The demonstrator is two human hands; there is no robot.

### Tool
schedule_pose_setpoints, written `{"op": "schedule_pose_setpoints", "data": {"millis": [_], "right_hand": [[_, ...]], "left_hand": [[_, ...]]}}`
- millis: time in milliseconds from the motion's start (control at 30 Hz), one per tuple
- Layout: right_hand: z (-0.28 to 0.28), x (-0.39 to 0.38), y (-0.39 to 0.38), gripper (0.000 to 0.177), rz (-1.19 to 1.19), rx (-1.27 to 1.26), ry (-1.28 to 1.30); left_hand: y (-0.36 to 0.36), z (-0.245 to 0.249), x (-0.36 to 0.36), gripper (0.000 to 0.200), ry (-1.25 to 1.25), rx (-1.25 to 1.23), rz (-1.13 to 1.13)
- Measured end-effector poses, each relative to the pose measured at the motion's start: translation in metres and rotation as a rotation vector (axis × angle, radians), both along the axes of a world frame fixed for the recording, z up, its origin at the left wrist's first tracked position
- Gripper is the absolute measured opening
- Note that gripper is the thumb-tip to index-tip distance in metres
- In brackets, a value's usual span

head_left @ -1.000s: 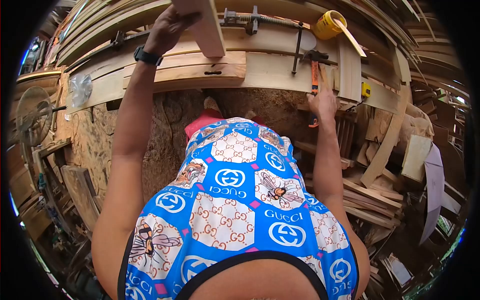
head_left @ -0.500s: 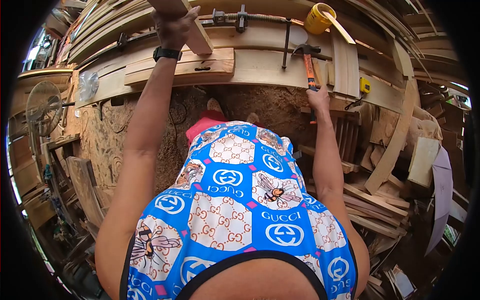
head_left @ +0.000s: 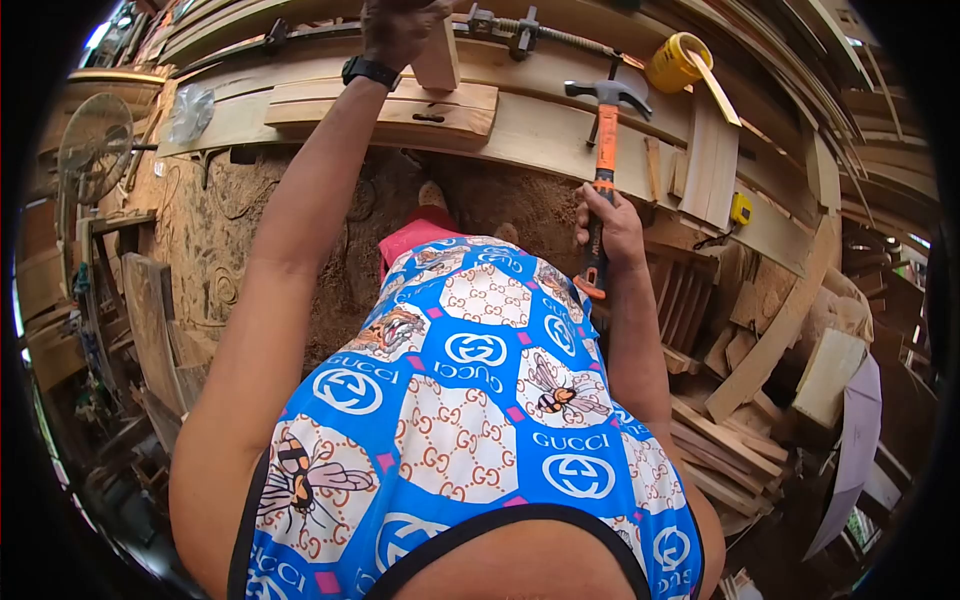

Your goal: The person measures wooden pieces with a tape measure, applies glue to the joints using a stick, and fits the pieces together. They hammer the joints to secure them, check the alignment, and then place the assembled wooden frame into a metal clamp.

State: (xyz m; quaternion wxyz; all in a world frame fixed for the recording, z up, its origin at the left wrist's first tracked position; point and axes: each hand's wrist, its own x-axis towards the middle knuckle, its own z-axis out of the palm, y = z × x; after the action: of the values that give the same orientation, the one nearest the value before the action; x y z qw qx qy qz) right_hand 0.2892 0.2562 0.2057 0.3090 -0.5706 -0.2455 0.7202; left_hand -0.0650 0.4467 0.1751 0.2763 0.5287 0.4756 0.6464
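My right hand [head_left: 615, 228] is closed around the dark grip of a claw hammer [head_left: 607, 145] with an orange shaft. The hammer's head points away from me and is held up off the bench. At the top edge of the view, my left hand [head_left: 400, 32] grips an upright wooden board [head_left: 436, 60], partly cut off by the frame. Below that board, a shorter pair of joined wooden pieces [head_left: 460, 112] with a dark slot lies on the bench plank. A watch sits on my left wrist.
A long bar clamp [head_left: 525, 32] lies across the back of the bench. On the right stand a yellow bucket [head_left: 672, 66] with a stick in it and a yellow tape measure [head_left: 741, 208]. Scrap wood [head_left: 720, 450] is piled at right; a fan [head_left: 95, 148] stands at left.
My right hand has lifted the hammer off the bench area, up and closer to me. My left hand stays on the upright board. The whole view has shifted a little.
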Motion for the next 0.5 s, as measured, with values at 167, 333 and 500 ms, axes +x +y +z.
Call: {"op": "schedule_pose_setpoints", "data": {"millis": [167,333,500], "right_hand": [[0.001,-0.055,0.035,0.031,-0.094,-0.485,0.837],[-0.011,-0.113,0.043,0.028,-0.050,-0.570,0.736],[-0.008,-0.126,0.042,0.026,-0.007,-0.474,0.602]], "left_hand": [[-0.004,0.000,-0.002,0.067,0.177,0.051,0.048],[-0.008,0.004,-0.001,0.076,0.119,0.071,-0.031],[-0.015,0.007,0.007,0.076,0.019,0.012,-0.018]]}}
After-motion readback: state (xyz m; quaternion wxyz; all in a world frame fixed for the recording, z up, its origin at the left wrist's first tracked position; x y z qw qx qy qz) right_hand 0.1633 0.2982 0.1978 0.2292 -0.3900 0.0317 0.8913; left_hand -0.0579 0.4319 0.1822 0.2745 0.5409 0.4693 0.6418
